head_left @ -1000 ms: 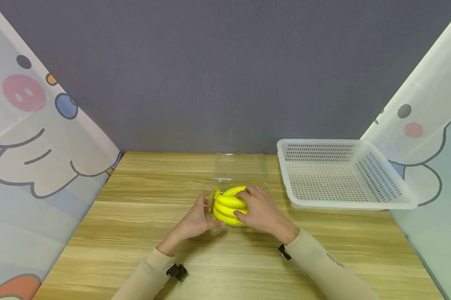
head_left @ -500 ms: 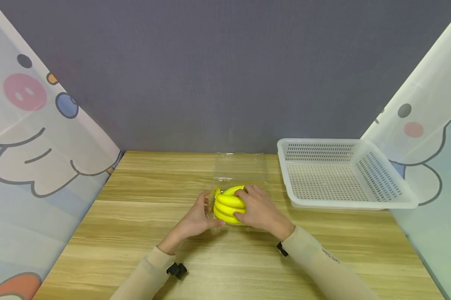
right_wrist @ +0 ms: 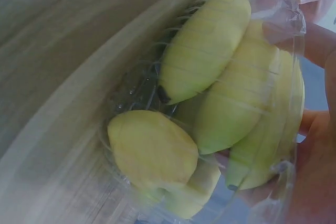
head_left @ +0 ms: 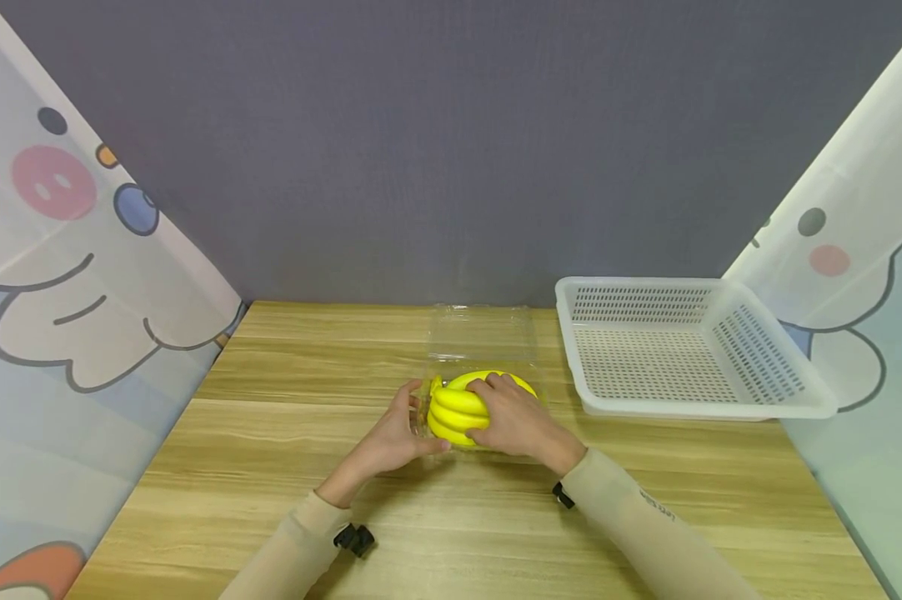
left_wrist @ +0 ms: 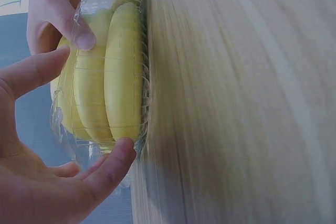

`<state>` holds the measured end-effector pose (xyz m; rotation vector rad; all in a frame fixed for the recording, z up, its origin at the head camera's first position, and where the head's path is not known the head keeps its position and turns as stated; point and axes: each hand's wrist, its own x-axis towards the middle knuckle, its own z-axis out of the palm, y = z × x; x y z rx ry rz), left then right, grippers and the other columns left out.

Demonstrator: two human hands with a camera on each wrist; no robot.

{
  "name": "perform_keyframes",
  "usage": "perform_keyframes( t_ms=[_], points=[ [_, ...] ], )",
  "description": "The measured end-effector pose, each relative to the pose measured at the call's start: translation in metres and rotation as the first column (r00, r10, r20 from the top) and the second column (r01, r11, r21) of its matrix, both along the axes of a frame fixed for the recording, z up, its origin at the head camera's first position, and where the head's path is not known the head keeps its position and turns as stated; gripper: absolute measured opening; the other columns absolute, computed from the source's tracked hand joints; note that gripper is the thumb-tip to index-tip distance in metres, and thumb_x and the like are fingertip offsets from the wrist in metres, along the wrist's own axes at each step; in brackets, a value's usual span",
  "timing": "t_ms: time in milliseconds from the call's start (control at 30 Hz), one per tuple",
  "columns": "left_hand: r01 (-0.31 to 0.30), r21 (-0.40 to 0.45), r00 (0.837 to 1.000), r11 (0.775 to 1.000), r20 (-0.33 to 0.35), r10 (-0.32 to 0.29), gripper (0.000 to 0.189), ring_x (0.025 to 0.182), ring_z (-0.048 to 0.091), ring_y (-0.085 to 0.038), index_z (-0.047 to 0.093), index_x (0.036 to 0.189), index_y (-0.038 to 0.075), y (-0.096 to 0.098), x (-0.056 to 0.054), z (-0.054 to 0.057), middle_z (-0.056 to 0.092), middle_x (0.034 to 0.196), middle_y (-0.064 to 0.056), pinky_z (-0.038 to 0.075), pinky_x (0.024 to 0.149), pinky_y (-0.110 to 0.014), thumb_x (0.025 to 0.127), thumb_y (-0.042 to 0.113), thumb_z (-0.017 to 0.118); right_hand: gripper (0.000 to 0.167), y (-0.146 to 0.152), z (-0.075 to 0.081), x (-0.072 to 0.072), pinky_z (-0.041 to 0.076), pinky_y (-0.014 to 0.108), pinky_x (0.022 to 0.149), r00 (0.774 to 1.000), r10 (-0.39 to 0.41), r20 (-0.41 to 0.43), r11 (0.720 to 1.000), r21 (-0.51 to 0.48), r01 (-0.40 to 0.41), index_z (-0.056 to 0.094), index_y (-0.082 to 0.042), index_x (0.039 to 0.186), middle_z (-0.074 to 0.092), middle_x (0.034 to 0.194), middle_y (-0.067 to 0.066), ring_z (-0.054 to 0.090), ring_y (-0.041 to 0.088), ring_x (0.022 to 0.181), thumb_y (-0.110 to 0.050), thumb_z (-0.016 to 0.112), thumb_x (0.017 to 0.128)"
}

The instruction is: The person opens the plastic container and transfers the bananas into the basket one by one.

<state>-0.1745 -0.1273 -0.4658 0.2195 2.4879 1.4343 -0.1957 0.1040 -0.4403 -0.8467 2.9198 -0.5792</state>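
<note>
A bunch of yellow bananas [head_left: 454, 410] lies in a clear plastic clamshell box [head_left: 482, 332], whose lid lies folded back toward the wall. My right hand [head_left: 520, 423] grips the bunch from above, its fingers and thumb over the middle bananas. At the box's left end, my left hand [head_left: 391, 440] holds the corner, with the thumb along the near side and the fingers on the left side. Through the clear wall in the right wrist view, a rounded yellow fruit [right_wrist: 152, 148] shows beside the banana tips; its kind is unclear. My right palm hides part of the bunch.
A white perforated plastic basket [head_left: 709, 410] stands on the wooden table [head_left: 286, 467] at the back right. Behind the table rises a grey wall [head_left: 451, 150], with cartoon-printed curtains [head_left: 38, 275] at both sides.
My right hand has shifted slightly left over the bunch, and the right end of the far banana now shows beyond it. The left hand keeps its place on the box.
</note>
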Motion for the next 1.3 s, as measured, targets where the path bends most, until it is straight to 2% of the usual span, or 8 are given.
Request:
perform_keyframes(
  t_ms=[567, 1000, 1300],
  points=[
    [0.007, 0.003, 1.000, 1.000, -0.004, -0.007, 0.114, 0.122, 0.049, -0.037, 0.018, 0.159, 0.005, 0.0001, -0.0003, 0.0025, 0.043, 0.138, -0.022, 0.047, 0.095, -0.054, 0.075, 0.029, 0.091, 0.062, -0.0014, 0.0056, -0.0013, 0.043, 0.033, 0.068, 0.996, 0.021, -0.088, 0.998, 0.061, -0.016, 0.063, -0.008, 0.129, 0.056, 0.101, 0.002, 0.047, 0.019, 0.084, -0.035, 0.083, 0.078],
    [0.003, -0.005, 1.000, 1.000, -0.002, -0.003, 0.114, 0.123, 0.050, -0.037, 0.018, 0.160, 0.006, 0.0002, 0.0010, 0.0025, 0.043, 0.139, -0.023, 0.047, 0.096, -0.055, 0.074, 0.029, 0.091, 0.066, -0.0027, 0.0068, 0.0004, 0.047, 0.034, 0.068, 0.994, 0.042, -0.106, 0.991, 0.130, -0.028, 0.063, -0.009, 0.130, 0.058, 0.105, 0.004, 0.050, 0.020, 0.087, -0.040, 0.087, 0.077],
    [0.004, -0.007, 1.000, 1.000, -0.003, -0.004, 0.115, 0.124, 0.050, -0.036, 0.017, 0.160, 0.006, 0.0002, 0.0015, 0.0014, 0.043, 0.140, -0.022, 0.047, 0.097, -0.055, 0.074, 0.029, 0.091, 0.063, -0.0023, 0.0020, -0.0021, 0.045, 0.033, 0.066, 0.991, 0.033, -0.126, 0.994, 0.106, -0.019, 0.064, -0.008, 0.130, 0.057, 0.102, 0.003, 0.048, 0.019, 0.084, -0.036, 0.083, 0.078]
  ],
)
